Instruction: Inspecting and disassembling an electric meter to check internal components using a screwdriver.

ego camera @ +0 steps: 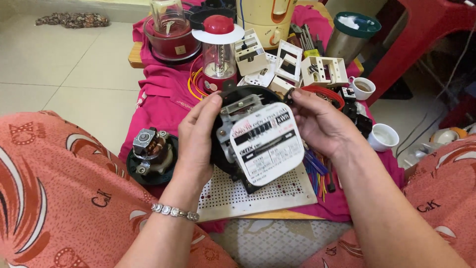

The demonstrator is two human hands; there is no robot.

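Orange patterned knees frame the view, then the pink cloth (158,94) over the tabletop. Both hands clamp the electric meter (258,136) above the perforated white board (258,196) — left hand (198,136) on its black rim, right hand (317,121) behind. Glossy plastic face, exposed metal works; it could slip onto the motor (150,149) — grip's only at the edges.

The electricity meter (258,141) in the middle is black with a white face plate and grey metal works, above a white perforated board (277,196) on a magenta cloth (158,94). To its left lies a black-based motor (151,154) with copper windings; farther off stands a blender jar (218,49), clear with a red cap. The near trousers (59,198) are coral with white and dark red swirls, and two white cups (384,136) sit at the right.
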